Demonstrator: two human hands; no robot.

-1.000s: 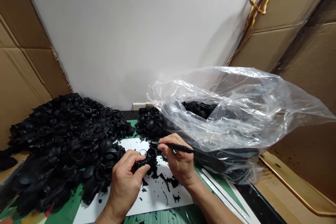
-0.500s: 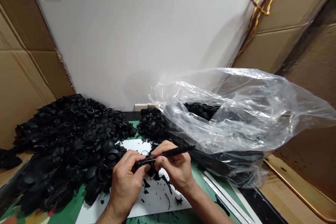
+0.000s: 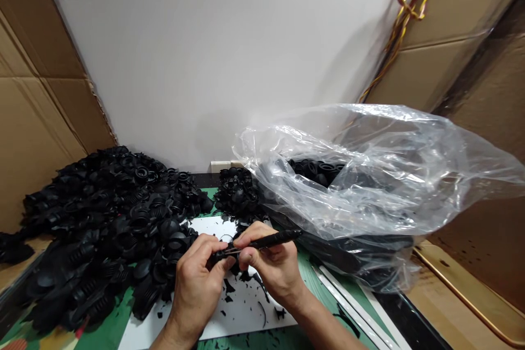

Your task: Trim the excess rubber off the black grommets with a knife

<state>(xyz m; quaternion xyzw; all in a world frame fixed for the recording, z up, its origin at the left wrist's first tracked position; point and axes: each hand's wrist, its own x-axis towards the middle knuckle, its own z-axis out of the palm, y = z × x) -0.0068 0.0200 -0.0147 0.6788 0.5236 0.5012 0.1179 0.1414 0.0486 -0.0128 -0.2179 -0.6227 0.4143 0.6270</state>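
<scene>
A heap of black ribbed rubber parts (image 3: 102,224) crowds the counter's left; a clear plastic bag (image 3: 369,186) fills its right. Between them, over the white sheet (image 3: 246,306), the left hand (image 3: 197,284) pinches a small black rubber part (image 3: 221,256) while the right hand (image 3: 274,262) grips a slim black knife (image 3: 270,239) against it.

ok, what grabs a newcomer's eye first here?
The sprawling heap of black ribbed rubber parts at left, then the big crumpled clear plastic bag at right, more parts inside. At centre, over a white sheet littered with black scraps, the left hand grips one part while the right hand holds a slim black tool.
</scene>
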